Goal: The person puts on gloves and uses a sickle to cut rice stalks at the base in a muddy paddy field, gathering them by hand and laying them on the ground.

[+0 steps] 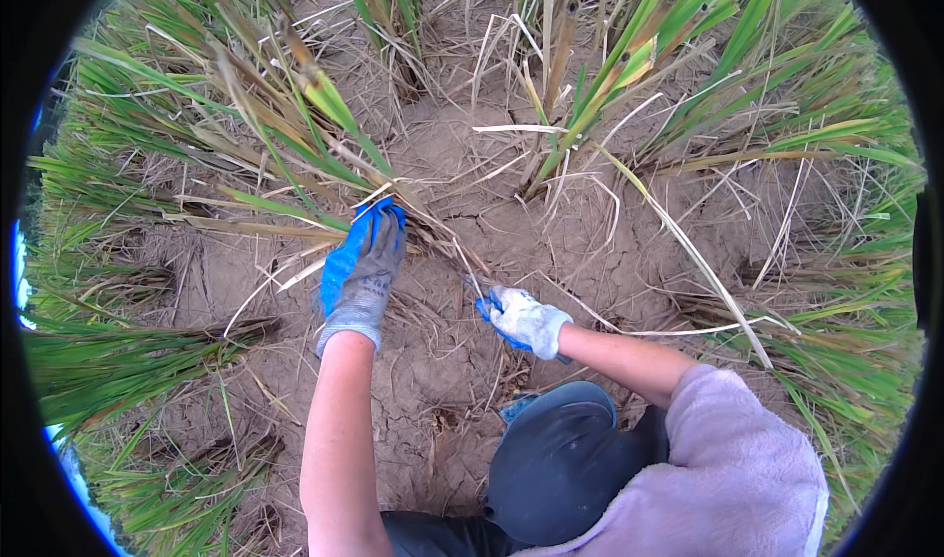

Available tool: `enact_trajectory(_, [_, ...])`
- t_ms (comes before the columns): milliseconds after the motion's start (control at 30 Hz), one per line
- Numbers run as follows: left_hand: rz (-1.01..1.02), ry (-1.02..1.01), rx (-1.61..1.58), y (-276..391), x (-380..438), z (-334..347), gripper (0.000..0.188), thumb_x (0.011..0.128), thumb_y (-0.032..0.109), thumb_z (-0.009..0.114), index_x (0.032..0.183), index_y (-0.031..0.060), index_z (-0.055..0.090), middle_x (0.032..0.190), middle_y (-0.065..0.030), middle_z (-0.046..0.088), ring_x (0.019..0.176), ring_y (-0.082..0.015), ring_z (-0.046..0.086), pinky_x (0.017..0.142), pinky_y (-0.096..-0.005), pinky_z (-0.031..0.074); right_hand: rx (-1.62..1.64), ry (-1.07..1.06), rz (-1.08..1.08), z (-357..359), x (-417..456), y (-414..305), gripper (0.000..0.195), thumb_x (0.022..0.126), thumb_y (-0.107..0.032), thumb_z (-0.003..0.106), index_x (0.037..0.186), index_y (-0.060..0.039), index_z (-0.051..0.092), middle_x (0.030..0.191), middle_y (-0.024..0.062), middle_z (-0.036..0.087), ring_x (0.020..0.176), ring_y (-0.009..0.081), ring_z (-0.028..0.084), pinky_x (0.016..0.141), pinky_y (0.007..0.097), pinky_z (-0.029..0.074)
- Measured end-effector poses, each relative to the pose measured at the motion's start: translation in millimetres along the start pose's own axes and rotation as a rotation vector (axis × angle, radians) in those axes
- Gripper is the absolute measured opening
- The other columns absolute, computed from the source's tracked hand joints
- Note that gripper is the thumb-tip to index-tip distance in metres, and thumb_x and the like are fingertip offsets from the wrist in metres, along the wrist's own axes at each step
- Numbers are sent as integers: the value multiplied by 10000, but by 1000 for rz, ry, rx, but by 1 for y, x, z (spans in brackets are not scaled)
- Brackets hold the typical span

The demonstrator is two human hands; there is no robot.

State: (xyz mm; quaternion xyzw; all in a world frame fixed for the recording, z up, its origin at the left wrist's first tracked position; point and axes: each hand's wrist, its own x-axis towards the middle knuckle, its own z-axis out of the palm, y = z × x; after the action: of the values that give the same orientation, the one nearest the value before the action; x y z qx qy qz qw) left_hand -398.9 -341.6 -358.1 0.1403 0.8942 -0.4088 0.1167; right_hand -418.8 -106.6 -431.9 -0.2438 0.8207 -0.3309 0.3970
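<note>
My left hand, in a grey glove with blue palm coating, is closed around the lower stalks of a clump of rice-like grass. To its lower right, my right hand, in a light grey and blue glove, has its fingers curled around what looks like a tool handle. A thin dark part reaches from that fist towards the clump's base, and a dark end shows below the wrist; the tool's type cannot be told. Dry straw lies between both hands and partly hides the clump's base.
Cracked brown soil strewn with straw lies under the hands. Another grass clump stands ahead to the right, and a green one leans at the left. My knee in dark cloth is just below the right hand.
</note>
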Motion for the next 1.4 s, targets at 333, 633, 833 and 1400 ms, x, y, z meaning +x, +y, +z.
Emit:
enact_trajectory(333, [50, 143, 12, 10, -10, -17, 479, 813, 191, 440, 1279, 87, 410, 1375, -107, 317, 1304, -256, 221, 1076, -437, 154, 1206, -81, 228, -91, -104, 59, 253, 845, -300, 568, 924, -63, 525, 636, 20, 522, 362, 75, 398, 307, 213, 307])
enact_trajectory(633, [-112, -47, 39, -19, 36, -29, 601, 863, 189, 386, 1392, 135, 106, 1434, -86, 194, 1318, -262, 187, 1074, -378, 142, 614, -273, 257, -45, 72, -40, 223, 864, -309, 465, 885, -99, 537, 623, -4, 480, 415, 88, 391, 339, 237, 317])
enact_trajectory(833, [-236, -238, -348, -3, 53, -12, 175, 767, 124, 542, 941, 121, 560, 874, -45, 618, 841, -191, 605, 683, -315, 454, 688, -272, 352, -44, 2, -15, 184, 856, -258, 477, 796, -84, 484, 539, -8, 409, 389, 100, 370, 332, 243, 289])
enact_trajectory(1400, [405, -702, -349, 82, -285, 25, 136, 736, 166, 566, 815, 164, 677, 772, 32, 641, 750, -170, 606, 626, -338, 394, 703, -292, 246, -49, -65, -9, 116, 868, -174, 435, 896, -93, 513, 535, -24, 430, 368, 52, 333, 341, 217, 281])
